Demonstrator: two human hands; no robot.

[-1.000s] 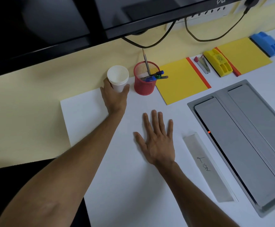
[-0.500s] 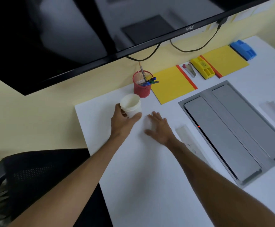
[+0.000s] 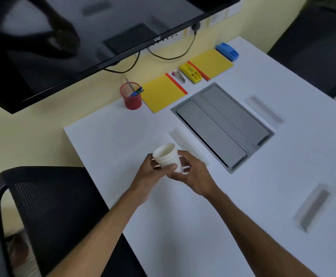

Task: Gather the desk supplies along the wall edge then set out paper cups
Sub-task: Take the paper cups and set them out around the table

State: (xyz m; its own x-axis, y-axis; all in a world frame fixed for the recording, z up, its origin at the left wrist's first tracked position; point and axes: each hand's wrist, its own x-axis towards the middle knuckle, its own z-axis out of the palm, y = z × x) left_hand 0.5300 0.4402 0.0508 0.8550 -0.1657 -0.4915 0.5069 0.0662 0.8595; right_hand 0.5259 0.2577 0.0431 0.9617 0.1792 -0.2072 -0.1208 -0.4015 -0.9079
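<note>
Mid-frame, above the white counter (image 3: 203, 206), the left hand (image 3: 153, 172) and right hand (image 3: 193, 174) both grip a stack of white paper cups (image 3: 168, 156). Peel one off by twisting gently at the rim, squeezing lightly to avoid crushing.

The setting is presenting as an office — most likely a meeting room. A long white table (image 3: 243, 196) is running out from a pale yellow wall (image 3: 33, 132), and a large dark screen (image 3: 73, 37) is hanging on that wall with cables (image 3: 169, 56) drooping beneath it. A grey hatch (image 3: 223, 126) is sitting flush in the tabletop. Along the wall edge, stationery is lying in a row — a red mesh pen pot (image 3: 132, 96), yellow folders (image 3: 163, 92), a yellow stapler (image 3: 191, 72). Black mesh chairs (image 3: 43, 206) are standing beside the table.
</note>
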